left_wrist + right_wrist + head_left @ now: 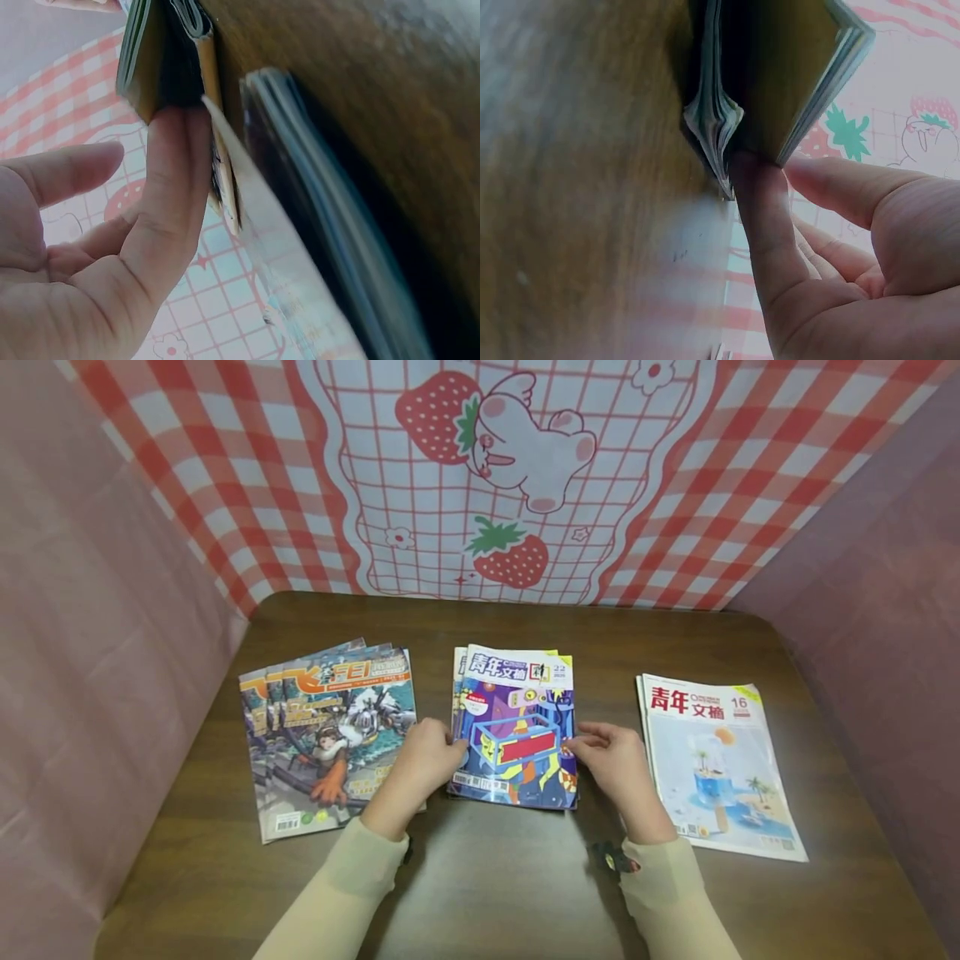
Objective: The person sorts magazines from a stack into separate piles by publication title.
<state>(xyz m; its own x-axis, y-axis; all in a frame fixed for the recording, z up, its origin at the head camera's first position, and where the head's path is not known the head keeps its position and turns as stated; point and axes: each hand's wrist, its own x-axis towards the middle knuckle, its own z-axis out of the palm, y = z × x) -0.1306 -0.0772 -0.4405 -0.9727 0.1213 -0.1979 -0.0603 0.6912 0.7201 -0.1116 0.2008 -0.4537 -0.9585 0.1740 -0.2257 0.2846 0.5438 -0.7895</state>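
In the head view a purple-covered magazine (517,735) tops a small stack at the table's middle, covering most of the one beneath. My right hand (611,756) pinches its right edge; in the right wrist view the thumb (855,187) lies on one side of the upper magazine (810,82), a finger between it and the magazine below (714,124). At the left edge is my left hand (427,756). In the left wrist view its fingers (172,172) reach under the raised magazine (139,60), while the thumb (82,169) stands apart from it.
Fanned magazines with an orange-titled cover (337,735) lie left of the stack on the brown wooden table (495,877). To the right are overlapping magazines with a pale blue cover (720,768). A red checked cloth (517,477) hangs behind the table, with pink cloth at both sides.
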